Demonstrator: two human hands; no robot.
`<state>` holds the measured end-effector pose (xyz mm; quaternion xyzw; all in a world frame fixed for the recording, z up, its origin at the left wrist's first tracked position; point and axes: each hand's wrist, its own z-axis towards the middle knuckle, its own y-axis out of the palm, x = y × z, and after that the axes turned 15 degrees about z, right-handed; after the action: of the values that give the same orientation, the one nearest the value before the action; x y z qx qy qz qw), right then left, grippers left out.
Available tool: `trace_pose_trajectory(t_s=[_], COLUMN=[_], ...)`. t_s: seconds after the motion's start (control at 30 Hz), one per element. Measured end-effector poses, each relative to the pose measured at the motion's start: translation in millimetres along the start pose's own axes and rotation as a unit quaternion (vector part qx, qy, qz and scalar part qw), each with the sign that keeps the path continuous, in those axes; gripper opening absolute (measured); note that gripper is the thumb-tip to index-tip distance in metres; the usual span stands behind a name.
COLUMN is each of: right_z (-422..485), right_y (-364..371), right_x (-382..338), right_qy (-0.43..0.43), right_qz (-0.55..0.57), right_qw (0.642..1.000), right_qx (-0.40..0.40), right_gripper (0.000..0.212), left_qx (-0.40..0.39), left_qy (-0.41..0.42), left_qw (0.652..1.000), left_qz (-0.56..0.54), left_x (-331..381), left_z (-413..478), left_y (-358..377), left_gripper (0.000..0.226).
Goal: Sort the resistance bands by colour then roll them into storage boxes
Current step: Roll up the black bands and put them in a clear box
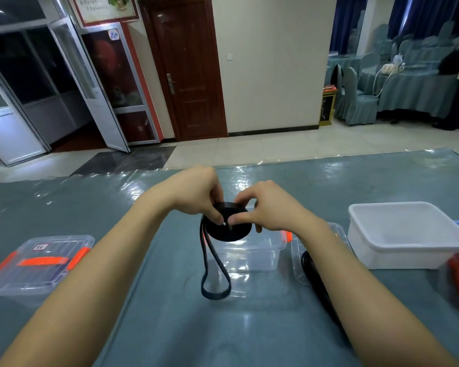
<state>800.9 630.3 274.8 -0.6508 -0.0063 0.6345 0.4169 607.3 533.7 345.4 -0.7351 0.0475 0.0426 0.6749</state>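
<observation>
In the head view, the left hand (pixel 196 198) and right hand (pixel 272 209) both pinch the black band (pixel 228 230), mostly wound flat, above the clear box (pixel 252 256) at the middle of the table (pixel 170 327). Its loose loop (pixel 214 294) hangs to the table. Rolling is under way. The next move is probably to wind in the loop, then lower the roll into the box.

I log a cream wall (pixel 270 75) at 12 o'clock w/ a switch plate (pixel 229 57). Dark red wood door (pixel 188 75) at 11, shut. Alu-framed glass doors (pixel 72 83) at 10, one leaf swung open. Floor (pixel 249 152) is pale tile, w/ a dark slab (pixel 133 160) toward 11. At 2: chairs (pixel 361 104) and table (pixel 414 88) in teal covers, blue curtains (pixel 350 22) behind. Light is even, w/ glare on the plastic-sheeted worktop (pixel 355 176) at 6.
</observation>
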Motion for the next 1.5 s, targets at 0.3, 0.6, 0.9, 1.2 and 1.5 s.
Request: trace_pose_trajectory(t_s=[0.3, 0.6, 0.9, 1.2, 1.5], right_z=[-2, -13, -12, -20, -28], right_y=[-8, 18, 11, 8, 8], right_x=[6, 33, 24, 38, 56], right_qy=[-0.057, -0.041, 0.012, -0.036, 0.055], right_qz=[0.240, 0.397, 0.036, 0.395, 0.298], right_qw=[0.962, 0.903, 0.997, 0.893, 0.950], right_qx=[0.114, 0.156, 0.062, 0.212, 0.076], right_gripper=[0.015, 0.015, 0.019, 0.011, 0.032], left_qx=[0.106, 0.152, 0.030, 0.151, 0.088], left_qy=[-0.028, -0.049, 0.039, 0.008, -0.013], left_qw=[0.964, 0.920, 0.998, 0.884, 0.941], left_qz=[-0.242, -0.357, -0.036, -0.442, -0.327], left_x=[-30, -16, 8, -8, -8], left_z=[-15, -17, 13, -2, -3], left_y=[2, 21, 11, 51, 48], left_gripper=[0.021, 0.021, 0.017, 0.013, 0.016])
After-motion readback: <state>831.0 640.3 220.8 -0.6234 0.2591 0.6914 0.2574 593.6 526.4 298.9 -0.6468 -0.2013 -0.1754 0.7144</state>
